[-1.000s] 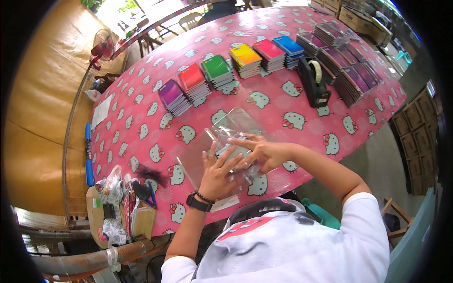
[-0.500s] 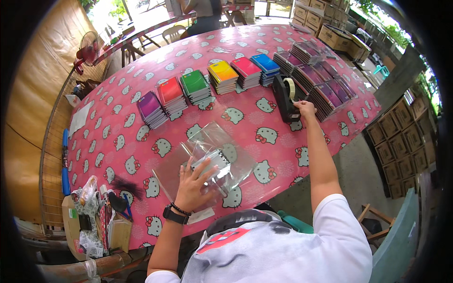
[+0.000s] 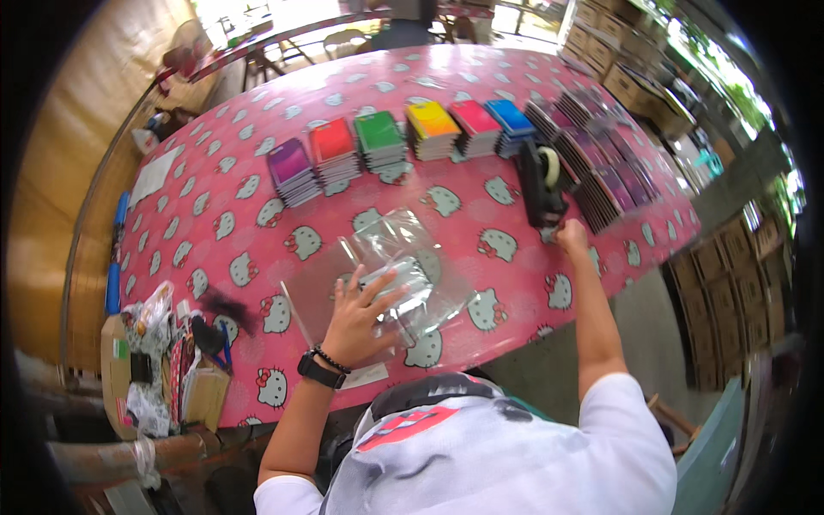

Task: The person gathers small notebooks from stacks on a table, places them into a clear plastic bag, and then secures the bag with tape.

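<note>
My left hand (image 3: 359, 319) lies with fingers spread on a clear plastic sheet (image 3: 322, 287) on the table. Under its fingertips sits a pale, shiny bundle with a dark edge (image 3: 414, 287), wrapped or covered by the plastic; glare hides its kind. At the front end of a black tape dispenser (image 3: 534, 184), my right hand (image 3: 572, 236) pinches the end of a strip of clear tape (image 3: 550, 233). The tape roll (image 3: 550, 165) sits in the dispenser. Just right of it stand stacks of purple notebooks (image 3: 614, 184), some in clear wrap.
A row of notebook stacks crosses the pink patterned table (image 3: 189, 232): purple (image 3: 292, 167), red (image 3: 333, 146), green (image 3: 379, 136), yellow (image 3: 431, 124), pink (image 3: 474, 120) and blue (image 3: 510, 118). A cardboard holder with tools (image 3: 202, 390) stands at the near left. Cartons (image 3: 721, 292) are piled at right.
My right hand has drawn back toward me from the dispenser's tape roll to just past its front end, pulling tape. My left hand stays on the plastic. The whole view has shifted slightly.
</note>
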The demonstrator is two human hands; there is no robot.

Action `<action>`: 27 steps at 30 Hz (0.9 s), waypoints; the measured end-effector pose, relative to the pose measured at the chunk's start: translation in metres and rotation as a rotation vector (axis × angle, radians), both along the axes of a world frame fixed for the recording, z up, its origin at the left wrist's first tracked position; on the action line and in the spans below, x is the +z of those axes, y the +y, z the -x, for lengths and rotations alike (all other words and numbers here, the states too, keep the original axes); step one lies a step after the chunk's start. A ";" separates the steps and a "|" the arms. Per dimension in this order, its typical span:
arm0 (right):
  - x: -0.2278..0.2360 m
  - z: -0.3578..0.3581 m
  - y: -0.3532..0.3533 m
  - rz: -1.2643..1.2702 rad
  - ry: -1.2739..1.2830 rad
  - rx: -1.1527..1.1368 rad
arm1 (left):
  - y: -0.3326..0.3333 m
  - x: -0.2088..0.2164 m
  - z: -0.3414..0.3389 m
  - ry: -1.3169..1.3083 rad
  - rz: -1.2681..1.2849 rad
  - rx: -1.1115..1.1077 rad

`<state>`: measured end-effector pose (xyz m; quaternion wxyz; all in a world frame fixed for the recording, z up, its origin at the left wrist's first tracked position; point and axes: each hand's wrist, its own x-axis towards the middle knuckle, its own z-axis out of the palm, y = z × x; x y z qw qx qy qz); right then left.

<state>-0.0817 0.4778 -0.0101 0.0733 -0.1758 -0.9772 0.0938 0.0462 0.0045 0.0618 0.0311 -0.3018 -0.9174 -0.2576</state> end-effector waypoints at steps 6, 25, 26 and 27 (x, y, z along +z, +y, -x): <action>0.122 -0.016 -0.199 0.847 -0.383 0.863 | -0.001 0.001 -0.002 0.001 0.043 -0.008; 0.108 -0.063 -0.227 0.650 0.170 1.239 | 0.010 -0.022 -0.009 0.298 -0.188 0.276; 0.103 -0.074 -0.240 0.669 0.221 1.268 | 0.026 -0.016 -0.005 0.355 -0.174 0.269; 0.103 -0.076 -0.253 0.690 0.286 1.313 | 0.033 -0.009 -0.001 0.366 -0.242 0.241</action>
